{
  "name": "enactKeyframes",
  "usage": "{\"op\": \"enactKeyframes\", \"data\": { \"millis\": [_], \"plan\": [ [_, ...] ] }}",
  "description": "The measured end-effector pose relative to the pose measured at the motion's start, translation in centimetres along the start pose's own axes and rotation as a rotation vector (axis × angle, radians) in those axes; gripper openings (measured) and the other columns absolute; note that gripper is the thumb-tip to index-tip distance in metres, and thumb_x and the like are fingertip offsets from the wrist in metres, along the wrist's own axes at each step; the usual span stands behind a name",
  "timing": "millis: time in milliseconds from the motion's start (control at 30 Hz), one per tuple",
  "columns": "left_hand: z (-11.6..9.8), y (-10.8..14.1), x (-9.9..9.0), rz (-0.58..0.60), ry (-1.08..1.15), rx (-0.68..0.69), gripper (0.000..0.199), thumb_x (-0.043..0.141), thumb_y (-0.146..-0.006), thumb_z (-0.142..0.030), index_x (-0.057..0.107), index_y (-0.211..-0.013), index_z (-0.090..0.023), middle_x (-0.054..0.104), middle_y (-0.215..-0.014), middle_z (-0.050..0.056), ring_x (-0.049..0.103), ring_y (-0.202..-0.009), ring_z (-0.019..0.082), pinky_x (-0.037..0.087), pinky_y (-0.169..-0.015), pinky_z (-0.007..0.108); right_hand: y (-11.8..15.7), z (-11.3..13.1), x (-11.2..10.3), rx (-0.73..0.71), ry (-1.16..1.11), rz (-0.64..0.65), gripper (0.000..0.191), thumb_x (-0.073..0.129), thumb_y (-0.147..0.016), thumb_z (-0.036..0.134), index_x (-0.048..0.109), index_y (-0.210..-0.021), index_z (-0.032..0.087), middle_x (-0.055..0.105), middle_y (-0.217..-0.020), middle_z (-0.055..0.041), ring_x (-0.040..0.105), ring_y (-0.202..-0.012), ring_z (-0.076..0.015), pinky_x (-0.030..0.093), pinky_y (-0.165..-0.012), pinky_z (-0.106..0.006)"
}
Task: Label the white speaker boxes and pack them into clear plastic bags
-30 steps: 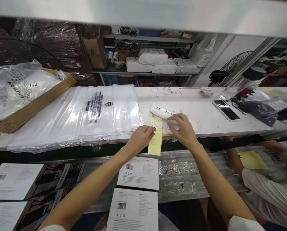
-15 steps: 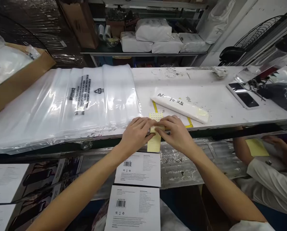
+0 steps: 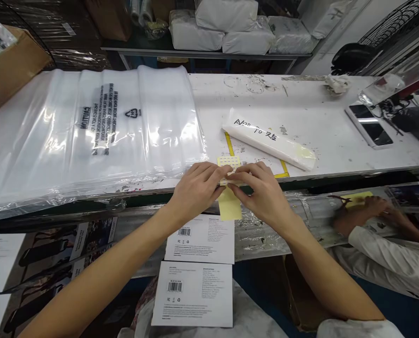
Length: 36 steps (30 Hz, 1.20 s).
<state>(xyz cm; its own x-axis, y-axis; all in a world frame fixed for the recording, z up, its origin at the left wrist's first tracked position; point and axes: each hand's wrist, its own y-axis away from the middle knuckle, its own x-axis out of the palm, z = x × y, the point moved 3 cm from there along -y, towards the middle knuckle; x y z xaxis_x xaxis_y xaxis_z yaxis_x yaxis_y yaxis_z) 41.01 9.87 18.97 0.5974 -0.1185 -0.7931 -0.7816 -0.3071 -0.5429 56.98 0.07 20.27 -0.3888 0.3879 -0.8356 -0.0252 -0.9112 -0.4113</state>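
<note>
The left hand and the right hand meet at the front edge of the worktop. Between them is a yellow sheet with rows of small printed marks at its top. The top end is over the worktop, and the bottom end hangs past the edge. The fingers of both hands are bent and close together, pinching the yellow sheet near its middle. The fingertips crowd each other, so it is hard to see just what lies between them.

Behind the right hand, a long white packet with black writing lies at a slant on the worktop. It lies partly over a line of yellow tape. To the left is a big, shiny pile of clear plastic bags, with the left hand just beside it. A phone lies far over to the right.

Below the hands are two white boxes with bar codes. The farther box is partly hidden by the left arm, and the nearer box is close to the person's lap. On the right, another person's hands are at a second yellow sheet.
</note>
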Motion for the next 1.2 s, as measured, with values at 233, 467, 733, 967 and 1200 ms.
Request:
{"op": "enactKeyframes", "data": {
  "millis": [233, 467, 733, 967, 1200],
  "plan": [
    [0.3, 0.2, -0.1, 0.025, 0.056, -0.019, 0.030, 0.064, -0.101, -0.017, 0.053, -0.129, -0.022, 0.077, -0.118, 0.008, 0.072, -0.116, 0.025, 0.057, -0.102, 0.042, 0.5, 0.4, 0.6, -0.095, 0.054, -0.065, 0.015, 0.064, -0.101, 0.016, 0.072, -0.105, 0.028, 0.074, -0.101, -0.0061, 0.064, -0.095, -0.0252, 0.055, -0.083, -0.043],
    [0.0, 0.2, 0.0, 0.012, -0.007, 0.018, 0.026, 0.060, -0.100, -0.011, 0.053, -0.122, -0.021, 0.076, -0.110, 0.006, 0.071, -0.111, 0.024, 0.057, -0.098, 0.039, 0.5, 1.0, 0.6, -0.089, 0.101, -0.081, 0.015, 0.064, -0.101, 0.016, 0.072, -0.102, 0.027, 0.075, -0.100, -0.0061, 0.064, -0.092, -0.0256, 0.054, -0.080, -0.043],
    [0.3, 0.2, 0.1, 0.019, 0.025, -0.026, 0.025, 0.062, -0.100, -0.015, 0.055, -0.124, -0.020, 0.075, -0.116, 0.008, 0.070, -0.116, 0.025, 0.057, -0.100, 0.039, 0.9, 0.8, 0.5, -0.095, 0.097, -0.115, 0.015, 0.066, -0.099, 0.015, 0.069, -0.093, 0.028, 0.074, -0.094, -0.0039, 0.068, -0.088, -0.0242, 0.054, -0.078, -0.043],
    [0.1, 0.2, 0.0, 0.018, 0.089, -0.049, 0.036, 0.065, -0.097, -0.015, 0.050, -0.129, -0.021, 0.075, -0.116, 0.006, 0.071, -0.115, 0.024, 0.056, -0.100, 0.040, 0.7, 1.8, -0.1, 0.064, -0.156, -0.122, 0.012, 0.067, -0.098, 0.017, 0.064, -0.102, 0.028, 0.076, -0.103, -0.0039, 0.073, -0.101, -0.0254, 0.060, -0.087, -0.044],
    [0.2, 0.2, -0.1, 0.063, 0.094, -0.036, 0.040, 0.064, -0.096, -0.013, 0.047, -0.131, -0.020, 0.074, -0.120, 0.008, 0.070, -0.119, 0.025, 0.058, -0.097, 0.039, 0.8, 1.8, 1.0, 0.010, -0.035, -0.105, 0.020, 0.067, -0.097, 0.014, 0.061, -0.109, 0.029, 0.078, -0.103, -0.0025, 0.070, -0.100, -0.0265, 0.057, -0.087, -0.045]
  ]
}}
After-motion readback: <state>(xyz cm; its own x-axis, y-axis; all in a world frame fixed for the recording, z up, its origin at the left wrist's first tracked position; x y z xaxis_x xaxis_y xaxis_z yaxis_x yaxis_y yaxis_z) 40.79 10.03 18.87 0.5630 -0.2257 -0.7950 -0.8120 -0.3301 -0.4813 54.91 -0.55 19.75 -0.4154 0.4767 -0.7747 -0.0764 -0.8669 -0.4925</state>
